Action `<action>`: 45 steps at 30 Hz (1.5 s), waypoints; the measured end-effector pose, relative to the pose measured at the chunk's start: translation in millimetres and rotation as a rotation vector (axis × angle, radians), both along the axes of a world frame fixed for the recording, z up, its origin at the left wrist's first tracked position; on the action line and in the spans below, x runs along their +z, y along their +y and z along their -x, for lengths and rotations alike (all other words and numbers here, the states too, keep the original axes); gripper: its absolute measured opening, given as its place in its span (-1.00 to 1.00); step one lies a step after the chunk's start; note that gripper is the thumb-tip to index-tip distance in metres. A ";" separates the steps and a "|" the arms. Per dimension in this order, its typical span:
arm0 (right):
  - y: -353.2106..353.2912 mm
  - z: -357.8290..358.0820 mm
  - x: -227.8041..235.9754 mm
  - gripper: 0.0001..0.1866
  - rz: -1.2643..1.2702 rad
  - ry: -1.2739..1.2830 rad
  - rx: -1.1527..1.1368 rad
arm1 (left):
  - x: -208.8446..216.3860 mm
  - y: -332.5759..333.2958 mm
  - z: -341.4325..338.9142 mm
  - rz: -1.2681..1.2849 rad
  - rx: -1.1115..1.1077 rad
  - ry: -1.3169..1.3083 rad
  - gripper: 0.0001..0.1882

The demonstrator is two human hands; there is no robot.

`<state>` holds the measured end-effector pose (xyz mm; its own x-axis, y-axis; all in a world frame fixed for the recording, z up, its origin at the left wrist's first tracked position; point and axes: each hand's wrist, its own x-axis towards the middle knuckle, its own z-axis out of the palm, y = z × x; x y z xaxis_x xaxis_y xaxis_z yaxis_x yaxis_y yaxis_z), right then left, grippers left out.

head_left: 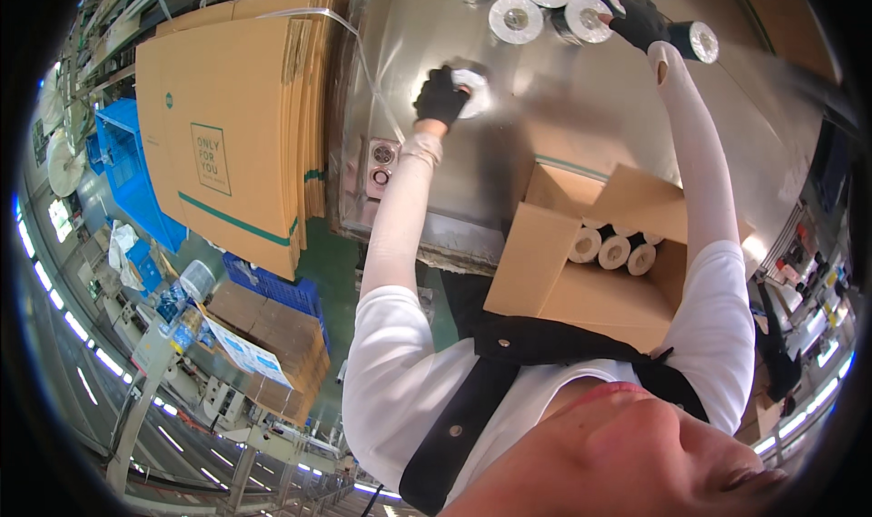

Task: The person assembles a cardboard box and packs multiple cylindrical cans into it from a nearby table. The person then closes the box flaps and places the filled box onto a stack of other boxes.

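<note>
A round, white-ended roll [477, 98], blurred, is grasped at its left edge by the left hand [440, 98]; the right hand [641, 23] is placed among similar rolls [588, 19], its grip indeterminable.

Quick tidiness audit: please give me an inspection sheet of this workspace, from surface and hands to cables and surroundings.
Surface: shiny metal table with light glare.
Work items: white-ended rolls grouped at the far end; more rolls inside an open cardboard box at the near side.
Clutter: pink phone-like device at the table's left edge.
Hands: left hand, black-gloved, grips a roll; right hand, also gloved, is among the grouped rolls, contact unclear.
Cables: nothing seen for certain; a pale strap or cord runs beside the flattened cartons.
Surroundings: cartons stacked left of the table, blue crates near them.
</note>
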<state>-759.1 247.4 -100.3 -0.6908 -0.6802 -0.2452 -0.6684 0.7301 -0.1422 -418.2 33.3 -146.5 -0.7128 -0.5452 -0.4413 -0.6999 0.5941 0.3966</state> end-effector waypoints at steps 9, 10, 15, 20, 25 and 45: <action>-9.4 25.3 -26.5 -0.41 -0.209 -0.133 0.286 | -8.4 48.6 98.7 0.582 -0.658 0.476 -0.82; 14.7 22.1 -29.9 -0.42 -0.201 -0.069 0.387 | 1.5 45.4 111.3 0.598 -0.723 0.284 -0.82; 101.7 -16.8 27.1 -0.54 0.083 -0.237 0.501 | 3.2 39.4 119.2 0.501 -0.930 0.228 -0.78; 207.1 -55.2 167.1 -0.53 0.652 -0.809 -0.096 | -9.5 33.8 31.7 0.333 -0.465 0.379 -0.62; 343.4 -144.0 229.2 -0.50 1.494 -0.808 -0.299 | 53.9 -0.9 -48.8 -0.118 0.189 0.534 -0.51; 258.2 -362.5 83.2 -0.58 0.435 -0.298 0.301 | 163.1 260.7 -107.2 0.216 -1.188 0.355 -0.73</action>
<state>-396.7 505.6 -17.1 -0.3971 -0.9162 -0.0539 -0.7221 0.3481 -0.5978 -311.0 294.0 16.7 -0.8730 0.4759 -0.1071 0.4353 0.8591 0.2691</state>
